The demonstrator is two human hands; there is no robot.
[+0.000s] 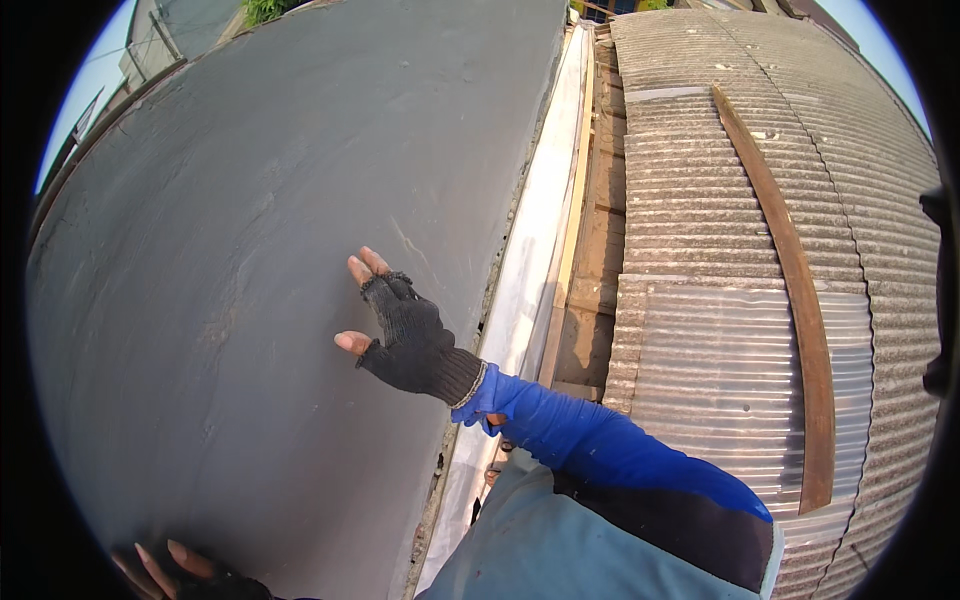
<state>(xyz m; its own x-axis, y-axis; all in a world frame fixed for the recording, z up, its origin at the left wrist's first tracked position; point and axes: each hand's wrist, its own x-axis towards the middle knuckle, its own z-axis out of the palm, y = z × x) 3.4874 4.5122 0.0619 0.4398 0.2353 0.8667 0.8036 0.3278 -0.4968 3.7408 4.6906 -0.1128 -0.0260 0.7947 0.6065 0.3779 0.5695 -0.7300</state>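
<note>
My right hand (410, 335), in a black fingerless glove below a blue sleeve, is spread on or just over the smooth dark grey slab surface (250, 200), near its right edge; whether the palm touches it is unclear. Its thumb stands apart from the fingers and it holds nothing visible. My left hand (180, 570), also in a dark glove, is at the lower left on the same surface, fingers stretched out and partly cut off by the view's dark rim.
A rough slab edge, a pale strip (540, 200) and light timber (578, 170) run along the right of the slab. Beyond lie corrugated roof sheets (680, 170), a translucent panel (720, 350) and a long wooden plank (790, 270). Greenery (260, 10) shows at the top.
</note>
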